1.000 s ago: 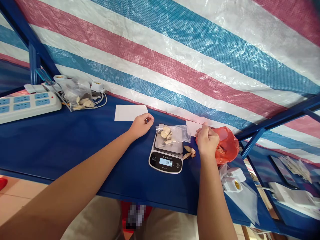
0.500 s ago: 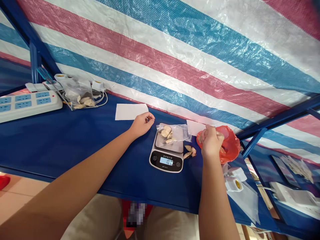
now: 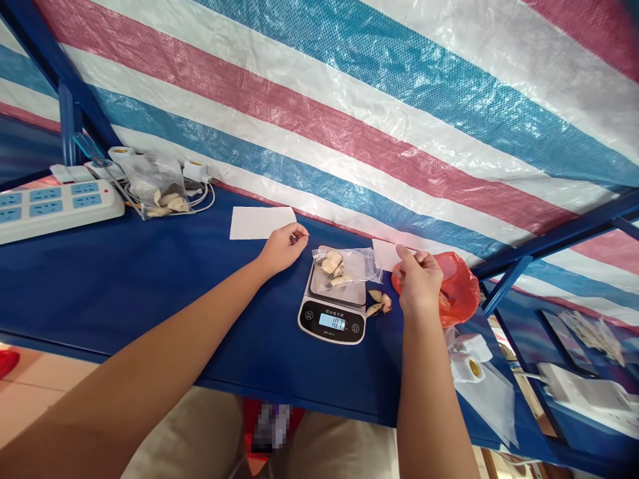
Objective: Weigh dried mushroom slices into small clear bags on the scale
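A kitchen scale (image 3: 333, 327) stands on the blue tabletop with its display lit, seemingly reading 10.7. On its plate lies a clear zip bag (image 3: 369, 265) holding several pale dried slices (image 3: 332, 263). Loose dried pieces (image 3: 380, 303) lie just right of the scale. My left hand (image 3: 285, 249) rests left of the scale by a white paper (image 3: 257, 221), its fingers curled closed with nothing visible in them. My right hand (image 3: 419, 278) is over the left side of a red plastic bag (image 3: 462, 286), fingers bent together; whatever they hold is hidden.
At the back left sit a power strip (image 3: 60, 211), lamp sockets with cables and another clear bag of slices (image 3: 167, 196). A second white paper (image 3: 387, 253) lies behind my right hand. White sockets (image 3: 469, 369) and clear plastic bags (image 3: 492, 406) are at the right. Striped sheeting (image 3: 319, 120) hangs behind.
My right hand has turned and shifted slightly left at the red bag, with its thumb and fingertips now raised. My left hand, the scale and its reading look unchanged.
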A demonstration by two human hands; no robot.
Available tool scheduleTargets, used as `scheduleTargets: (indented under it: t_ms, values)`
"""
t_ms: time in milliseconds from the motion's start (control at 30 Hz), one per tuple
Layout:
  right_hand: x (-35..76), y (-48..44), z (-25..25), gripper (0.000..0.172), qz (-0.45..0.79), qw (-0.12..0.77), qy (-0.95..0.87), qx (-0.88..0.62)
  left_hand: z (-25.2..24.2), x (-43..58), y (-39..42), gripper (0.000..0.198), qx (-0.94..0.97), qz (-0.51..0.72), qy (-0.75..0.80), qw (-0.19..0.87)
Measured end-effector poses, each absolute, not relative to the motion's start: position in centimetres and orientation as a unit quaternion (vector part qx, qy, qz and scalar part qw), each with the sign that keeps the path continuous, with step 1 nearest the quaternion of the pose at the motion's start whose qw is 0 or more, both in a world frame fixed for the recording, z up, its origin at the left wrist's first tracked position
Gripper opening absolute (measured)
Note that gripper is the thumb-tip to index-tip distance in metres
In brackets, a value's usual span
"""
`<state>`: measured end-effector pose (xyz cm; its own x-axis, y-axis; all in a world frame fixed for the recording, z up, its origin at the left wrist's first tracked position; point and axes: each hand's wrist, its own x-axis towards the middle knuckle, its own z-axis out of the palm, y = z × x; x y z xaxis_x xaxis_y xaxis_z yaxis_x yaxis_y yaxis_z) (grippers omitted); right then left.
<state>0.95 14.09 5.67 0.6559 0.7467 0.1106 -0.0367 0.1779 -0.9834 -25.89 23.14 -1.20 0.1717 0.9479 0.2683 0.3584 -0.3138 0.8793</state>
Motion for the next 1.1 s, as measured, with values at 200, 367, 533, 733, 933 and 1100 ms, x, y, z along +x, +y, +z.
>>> scheduleTargets:
  t_ms: [200, 367, 533, 733, 933, 1100]
  values:
    - [0.7, 13.9, 6.0, 0.066, 0.249, 0.759, -0.202, -0.567, -0.2, -25.8, 22.3, 0.040, 0.626, 0.487, 0.506, 0.337]
    - [0.5, 13.9, 6.0, 0.060, 0.274, 0.758, -0.233, -0.544, 0.5, -25.5, 21.8, 0.063, 0.637, 0.481, 0.521, 0.302]
    - [0.4, 14.1, 5.7, 0.028, 0.285, 0.736, -0.255, -0.559, 0.1, -25.4, 21.6, 0.055, 0.652, 0.466, 0.505, 0.322]
    - [0.7, 13.9, 5.2, 0.010, 0.294, 0.704, -0.260, -0.592, -0.3, -25.9, 21.8, 0.049, 0.639, 0.499, 0.506, 0.295]
    - [0.9, 14.1, 4.9, 0.006, 0.313, 0.648, -0.319, -0.617, 0.2, -25.6, 21.2, 0.024, 0.673, 0.507, 0.436, 0.316]
    - [0.4, 13.6, 5.7, 0.019, 0.357, 0.565, -0.402, -0.626, 1.8, -24.7, 18.9, 0.055, 0.813, 0.384, 0.310, 0.308]
